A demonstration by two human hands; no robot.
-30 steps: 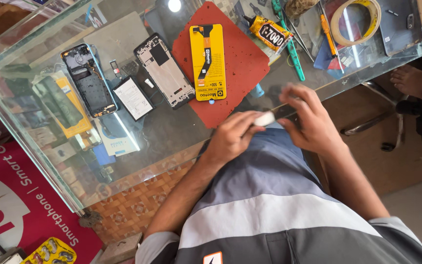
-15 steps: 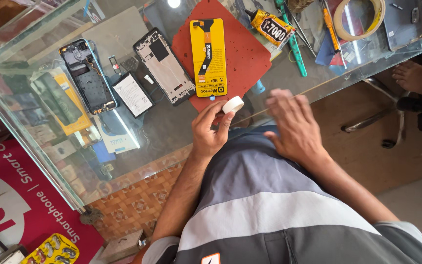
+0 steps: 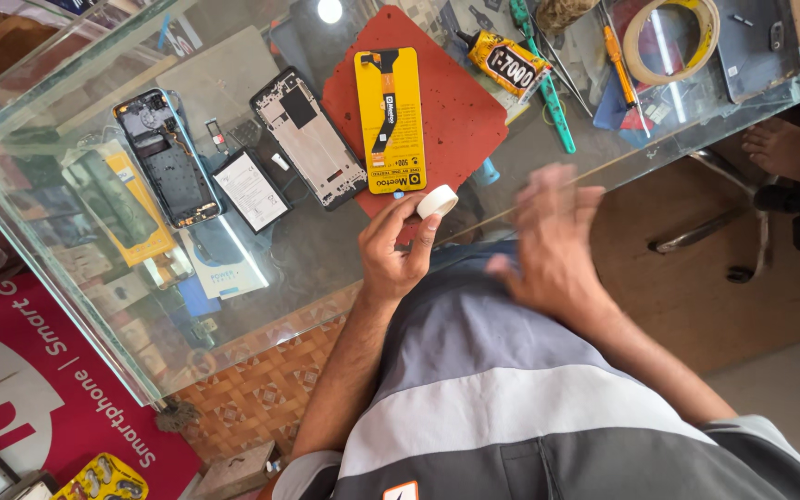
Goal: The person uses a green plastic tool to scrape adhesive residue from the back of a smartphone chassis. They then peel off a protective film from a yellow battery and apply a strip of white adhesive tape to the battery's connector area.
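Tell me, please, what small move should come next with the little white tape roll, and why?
Probably bring the right hand to the white tape roll and pick up its loose end. The left hand already pinches the roll in its fingertips at the glass table's edge, while the right hand is empty, open and close beside it. The yellow phone panel lies ready on the red mat just beyond.

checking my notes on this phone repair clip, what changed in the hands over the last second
A second ago both hands met on the small white tape roll at the counter edge. The right hand let go and drew back, blurred with motion; the left hand alone holds the roll, raised toward the red mat. The yellow-backed screen and opened phones stayed put.
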